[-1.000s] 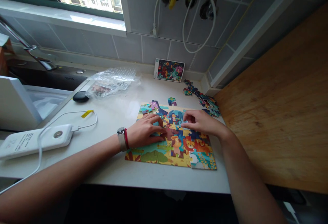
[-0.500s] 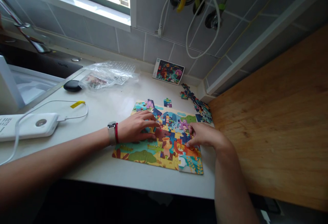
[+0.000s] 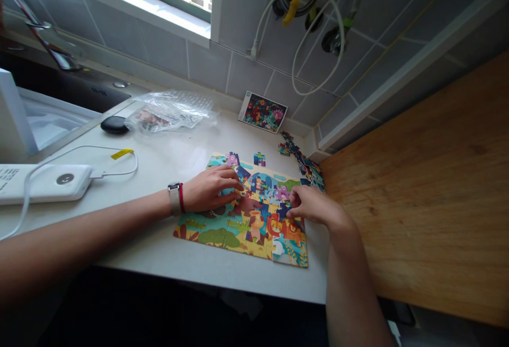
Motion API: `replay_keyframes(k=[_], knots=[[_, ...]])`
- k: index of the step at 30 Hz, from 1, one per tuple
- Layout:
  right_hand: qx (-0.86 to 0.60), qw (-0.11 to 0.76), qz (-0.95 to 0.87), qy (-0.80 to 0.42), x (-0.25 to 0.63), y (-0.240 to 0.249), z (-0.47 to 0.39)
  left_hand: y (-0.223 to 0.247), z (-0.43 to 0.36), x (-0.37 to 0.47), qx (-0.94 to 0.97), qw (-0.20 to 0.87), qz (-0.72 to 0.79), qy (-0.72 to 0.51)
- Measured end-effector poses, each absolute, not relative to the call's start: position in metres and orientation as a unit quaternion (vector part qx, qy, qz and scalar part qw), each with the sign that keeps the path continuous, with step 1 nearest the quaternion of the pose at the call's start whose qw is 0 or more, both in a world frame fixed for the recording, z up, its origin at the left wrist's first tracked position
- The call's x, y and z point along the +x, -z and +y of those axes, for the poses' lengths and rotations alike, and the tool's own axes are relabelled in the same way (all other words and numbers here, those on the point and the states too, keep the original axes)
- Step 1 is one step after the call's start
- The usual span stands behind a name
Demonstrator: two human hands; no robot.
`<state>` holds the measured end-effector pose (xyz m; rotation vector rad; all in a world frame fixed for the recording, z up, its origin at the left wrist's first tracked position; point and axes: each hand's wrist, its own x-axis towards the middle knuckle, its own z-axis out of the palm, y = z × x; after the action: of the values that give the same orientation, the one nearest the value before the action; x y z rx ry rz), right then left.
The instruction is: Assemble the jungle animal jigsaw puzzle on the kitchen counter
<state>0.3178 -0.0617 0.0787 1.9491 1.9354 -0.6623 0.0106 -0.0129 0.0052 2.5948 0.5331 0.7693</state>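
A colourful animal puzzle (image 3: 222,237) lies on the white counter, with several loose pieces on top of it. My left hand (image 3: 212,188), with a watch at the wrist, rests over its upper left part, fingers apart and nothing seen in them. Over the right part is my right hand (image 3: 308,205), its thumb and fingers curled close to a dark blue piece; what they hold, if anything, is too small to tell. One loose piece (image 3: 259,159) lies just beyond the puzzle's far edge. A heap of dark pieces (image 3: 310,169) sits at the back right.
A picture card (image 3: 262,112) leans against the tiled wall. Clear plastic bags (image 3: 170,114) and a black case (image 3: 114,124) lie at the back left. A white power bank (image 3: 47,184) with a cable is at the left. A wooden panel (image 3: 421,193) borders the right side.
The camera view has shifted slightly. My right hand has moved a little away from the lions, and its thumb and fingers are nearer each other. My left hand has hardly moved.
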Motion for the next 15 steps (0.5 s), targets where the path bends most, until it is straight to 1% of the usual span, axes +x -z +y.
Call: replay_keyframes(k=[3,9,15], knots=[[0.657,0.110,0.697,0.265,0.319,-0.079,-0.059,-0.004,-0.013,0.011,0.924,0.195,0.188,-0.271],[0.583,-0.035,0.701,0.409,0.322,-0.085,-0.055,-0.001,-0.015,0.011,0.923,0.198,0.177,-0.280],[0.555,-0.145,0.678,0.459,0.311,-0.077,-0.046,0.001,-0.015,0.011,0.925,0.199,0.175,-0.272]])
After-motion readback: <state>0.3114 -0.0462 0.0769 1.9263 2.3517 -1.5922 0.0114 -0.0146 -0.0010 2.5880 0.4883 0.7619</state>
